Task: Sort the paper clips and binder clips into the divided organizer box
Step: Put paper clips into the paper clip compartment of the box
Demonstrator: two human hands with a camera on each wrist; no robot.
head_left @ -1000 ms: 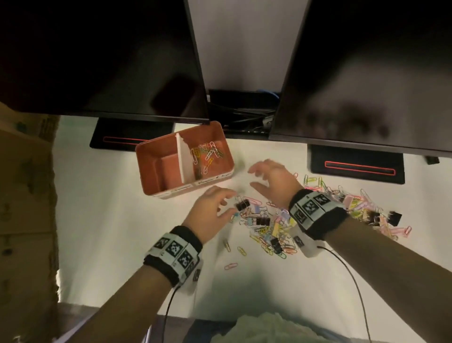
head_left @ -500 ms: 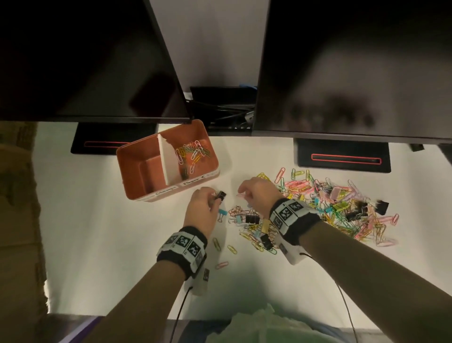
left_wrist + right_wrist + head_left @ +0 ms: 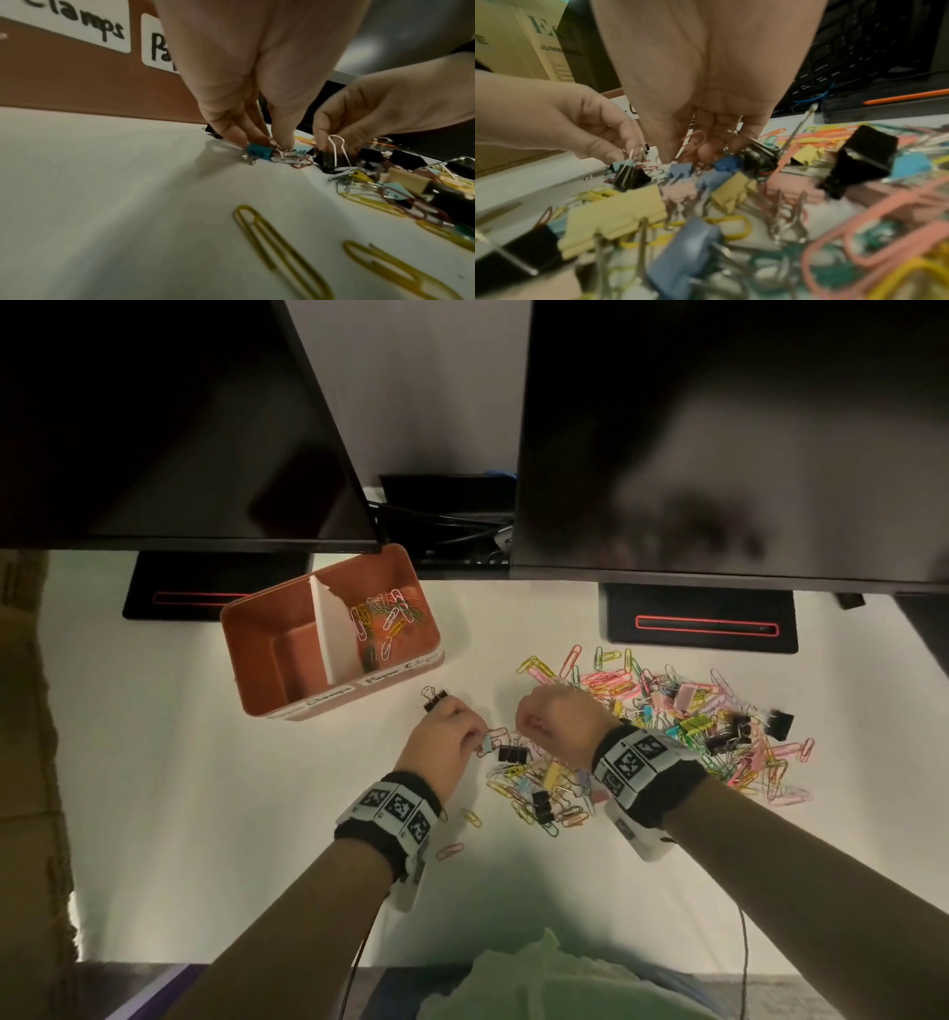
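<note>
Picking from the pile is the step in hand. The left hand (image 3: 445, 737) holds a black binder clip (image 3: 434, 700) between curled fingers on its far side, while its fingertips (image 3: 232, 132) press down on a small teal binder clip (image 3: 259, 153) on the white tabletop (image 3: 205, 788). Just beside it, the right hand (image 3: 557, 724) pinches the wire handle of another black binder clip (image 3: 330, 159) at the near edge of the pile (image 3: 683, 721) of glossy coloured wire paper clips and folded-metal binder clips. The orange organizer box (image 3: 287, 695) stands ahead of the left hand; only its right compartment holds paper clips. The next move probably calls for lifting both binder clips free of tangled wire and dropping them in the left compartment.
</note>
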